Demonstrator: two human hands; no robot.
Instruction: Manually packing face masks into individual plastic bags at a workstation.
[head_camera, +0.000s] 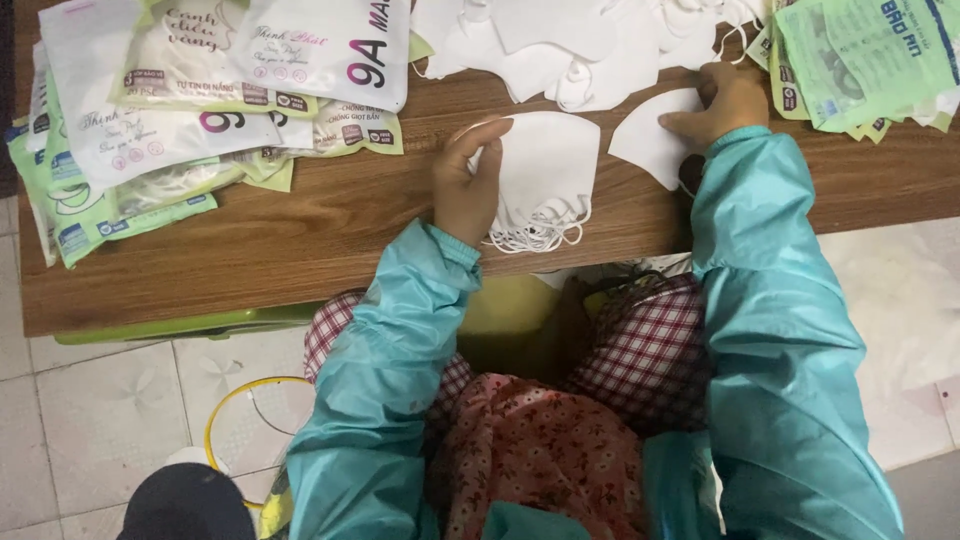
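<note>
The left hand (465, 180) curls its fingers over the edge of a small stack of white masks (545, 180) on the wooden bench (330, 225), ear loops trailing toward the person. The right hand (720, 105) presses flat fingers on a single mask (650, 140), pinning rather than gripping it. Beyond the fingertips lies a loose mask heap (570, 50); filled packets (200, 90) sit left, flat green bags (860, 60) right. Much seems unstacked. The stack's count is unreadable.

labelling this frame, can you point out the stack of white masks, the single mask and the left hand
stack of white masks (548, 165), head view, top mask's face
single mask (645, 135), head view, its middle
left hand (465, 185), head view, back of hand
</note>
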